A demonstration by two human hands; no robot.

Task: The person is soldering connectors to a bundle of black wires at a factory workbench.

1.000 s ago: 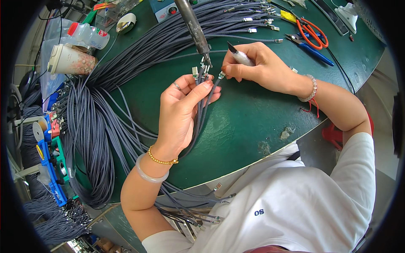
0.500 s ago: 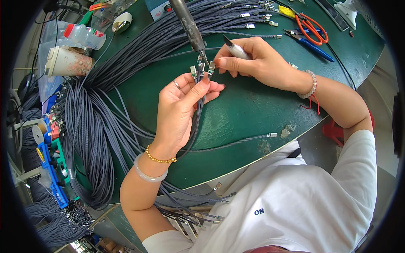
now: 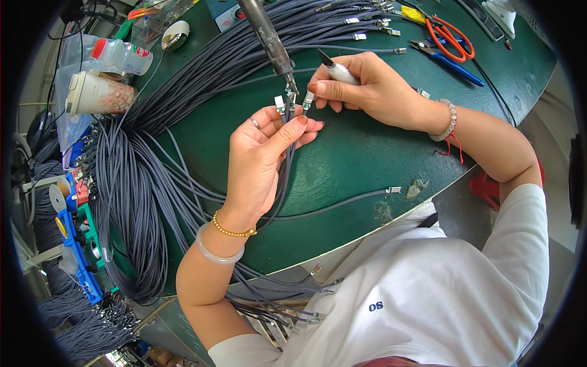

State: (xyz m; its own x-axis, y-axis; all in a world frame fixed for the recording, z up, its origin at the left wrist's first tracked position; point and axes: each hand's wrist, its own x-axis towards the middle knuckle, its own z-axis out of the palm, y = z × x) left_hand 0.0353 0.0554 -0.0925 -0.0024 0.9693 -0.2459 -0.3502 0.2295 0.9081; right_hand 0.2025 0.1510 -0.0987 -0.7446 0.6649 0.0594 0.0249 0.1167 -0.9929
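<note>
My left hand [image 3: 269,137] is closed around several dark braided cables [image 3: 286,174], pinching them just below their metal connectors [image 3: 279,103]. Above them a soldering iron [image 3: 269,40] slants down, its tip at or very near the middle connector. My right hand [image 3: 373,88] is closed round a slim tool [image 3: 342,72] with a whitish body and a dark pointed end, which points up and to the left. The thumb and fingertips of that hand meet the rightmost connector [image 3: 308,99]; the exact contact is partly hidden.
A thick bundle of cables [image 3: 183,85] crosses the green table [image 3: 342,159] and hangs down at left. Orange-handled pliers [image 3: 452,40] and blue-handled cutters [image 3: 455,68] lie at far right. A paper cup [image 3: 101,95], a plastic bottle [image 3: 125,56] and a solder spool [image 3: 59,194] stand at left.
The iron appears slightly further left and lower. The rightmost connector has tilted a little, and my right fingertips sit closer over it. My left hand keeps its hold on the cables.
</note>
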